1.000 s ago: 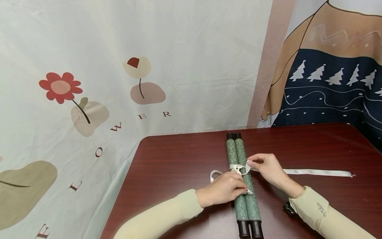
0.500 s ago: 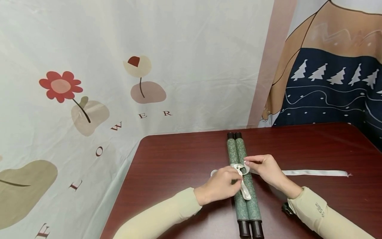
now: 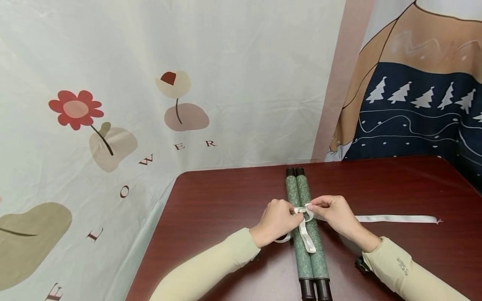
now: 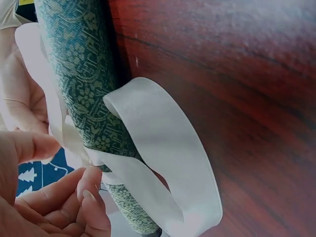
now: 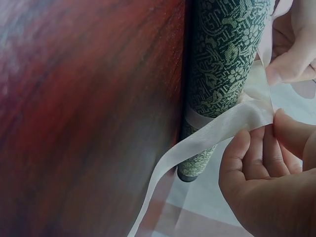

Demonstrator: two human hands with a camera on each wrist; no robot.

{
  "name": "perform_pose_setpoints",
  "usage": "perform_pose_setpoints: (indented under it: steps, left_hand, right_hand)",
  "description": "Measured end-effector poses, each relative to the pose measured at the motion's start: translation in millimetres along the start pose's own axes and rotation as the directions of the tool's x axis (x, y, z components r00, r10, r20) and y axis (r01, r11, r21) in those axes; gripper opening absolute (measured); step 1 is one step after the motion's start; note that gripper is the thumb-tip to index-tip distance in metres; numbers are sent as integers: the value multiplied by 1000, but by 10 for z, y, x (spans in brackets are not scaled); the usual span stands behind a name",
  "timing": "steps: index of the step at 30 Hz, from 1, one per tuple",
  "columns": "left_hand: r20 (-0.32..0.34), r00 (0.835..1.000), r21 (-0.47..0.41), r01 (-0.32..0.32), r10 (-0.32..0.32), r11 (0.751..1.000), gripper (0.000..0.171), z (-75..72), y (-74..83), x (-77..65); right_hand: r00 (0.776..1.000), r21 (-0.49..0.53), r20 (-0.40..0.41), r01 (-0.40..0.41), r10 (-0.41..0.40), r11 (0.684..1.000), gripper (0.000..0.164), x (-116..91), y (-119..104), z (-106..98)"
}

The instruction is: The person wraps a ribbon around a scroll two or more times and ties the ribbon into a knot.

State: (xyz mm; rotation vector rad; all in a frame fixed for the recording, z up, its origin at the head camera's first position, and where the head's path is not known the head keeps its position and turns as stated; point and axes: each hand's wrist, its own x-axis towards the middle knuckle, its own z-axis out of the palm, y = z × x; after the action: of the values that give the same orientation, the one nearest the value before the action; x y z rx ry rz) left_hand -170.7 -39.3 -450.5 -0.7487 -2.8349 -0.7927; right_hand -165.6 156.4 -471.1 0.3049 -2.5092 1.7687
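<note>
Two green patterned rolls with dark end knobs, like a scroll (image 3: 319,255) rolled from both ends, lie side by side on the table. A white ribbon (image 3: 395,218) is wrapped around their middle, with a loop at the knot and a short end hanging toward the near side. My left hand (image 3: 275,222) curls its fingers at the ribbon's knot, fingertips on the strand. A wide ribbon loop (image 4: 192,148) hangs beside it. My right hand (image 3: 337,215) pinches a ribbon fold between thumb and fingers, while the long tail (image 5: 170,155) runs off to the right.
The dark red wooden table (image 3: 211,200) reaches back to a pale curtain (image 3: 244,83) printed with flowers and letters. Navy cloth (image 3: 414,121) with white trees hangs at the right. A dark band (image 3: 362,264) shows under the right sleeve.
My left hand let go of the short ribbon end, which dropped onto the rolls, and moved up to the knot. The left loop now shows below that hand. My right hand barely moved.
</note>
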Motion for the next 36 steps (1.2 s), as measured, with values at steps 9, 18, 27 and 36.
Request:
perform_pose_setpoints:
  steps: [9,18,27,36]
  left_hand:
    - [41,989,-82,142,-139,986,29,50,-26,80]
    - [7,991,-209,130,-131,969,24,56,-84,99]
    - [-48,991,-296,104,-123,950,19,35,-90,82]
    - [-107,993,-282,22,-54,959,18,31,-67,86]
  right_hand:
    - [1000,-51,-7,12,-12,999,14,-2,-1,-12]
    - [1000,-92,17,26,-24,995,10,-15,16,-4]
    - [998,-217,5,62,-62,974,4,4,-50,62]
    - [996,-304,-20,79,-89,949,8,53,-111,204]
